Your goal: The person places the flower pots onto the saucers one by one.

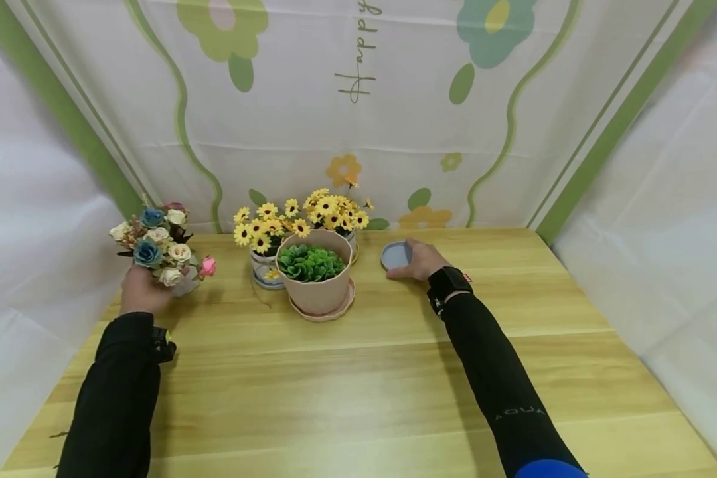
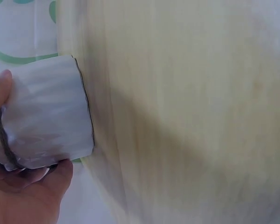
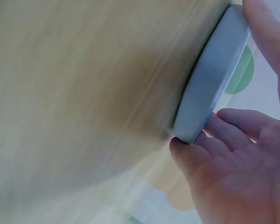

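Note:
My left hand (image 1: 145, 292) grips a pot of artificial roses (image 1: 161, 244) in cream, blue and pink at the table's left side. In the left wrist view its white pot (image 2: 46, 112), tied with a dark cord, is between thumb and fingers, its base close over the wood. At the back, right of the middle, my right hand (image 1: 423, 260) holds a round blue-grey saucer (image 1: 396, 255) by its rim. The right wrist view has the saucer (image 3: 212, 77) edge-on, thumb on one side and fingertips on the other.
A pink pot (image 1: 318, 294) with a green plant (image 1: 311, 263) stands on a pink saucer (image 1: 345, 302) between the hands. Behind it are two pots of yellow daisies (image 1: 261, 229), partly hidden. A printed curtain (image 1: 358, 126) hangs along the table's (image 1: 334, 398) back edge.

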{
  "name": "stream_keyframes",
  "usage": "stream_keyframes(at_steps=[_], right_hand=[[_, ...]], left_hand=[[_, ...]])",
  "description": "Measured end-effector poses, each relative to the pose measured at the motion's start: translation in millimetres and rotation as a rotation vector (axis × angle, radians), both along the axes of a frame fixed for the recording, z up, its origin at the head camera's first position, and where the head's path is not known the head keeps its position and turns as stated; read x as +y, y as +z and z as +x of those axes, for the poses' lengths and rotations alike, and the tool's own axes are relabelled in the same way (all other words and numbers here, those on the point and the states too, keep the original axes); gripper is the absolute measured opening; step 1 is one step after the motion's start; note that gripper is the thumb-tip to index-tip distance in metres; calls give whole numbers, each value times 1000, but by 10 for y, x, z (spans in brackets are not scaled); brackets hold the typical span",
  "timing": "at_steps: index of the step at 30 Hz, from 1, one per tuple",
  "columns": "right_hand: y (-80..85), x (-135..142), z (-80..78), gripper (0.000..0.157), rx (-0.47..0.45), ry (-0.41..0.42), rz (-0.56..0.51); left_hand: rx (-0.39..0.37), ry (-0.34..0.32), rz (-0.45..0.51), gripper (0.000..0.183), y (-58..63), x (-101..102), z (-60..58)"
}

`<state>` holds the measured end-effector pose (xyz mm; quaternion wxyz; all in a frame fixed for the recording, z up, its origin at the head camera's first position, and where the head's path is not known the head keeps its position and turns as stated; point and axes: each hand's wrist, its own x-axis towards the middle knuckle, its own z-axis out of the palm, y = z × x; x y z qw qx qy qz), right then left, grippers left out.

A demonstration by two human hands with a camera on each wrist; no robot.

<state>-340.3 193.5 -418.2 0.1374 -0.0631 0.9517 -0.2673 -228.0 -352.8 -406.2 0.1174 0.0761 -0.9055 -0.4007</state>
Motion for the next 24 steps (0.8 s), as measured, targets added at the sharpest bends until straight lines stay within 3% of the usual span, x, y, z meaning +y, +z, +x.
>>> stream_keyframes(at_steps=[2,3,7,14,24], right_hand=[[5,-1,7,117,4,10,3],[13,-2,24,117,5,16,8],[44,-6,119,117,8,46,21],[47,44,317,118,18,101,-16],[29,29,626,118,20,210,-56]], left_hand=[[9,7,-4,76,-4,2,3],[37,27,-77,75,-15,1,7],[56,51,-119,72,-32,3,0],[62,54,-130,71,-27,22,-54],[68,38,-147,67,-21,22,-6]])
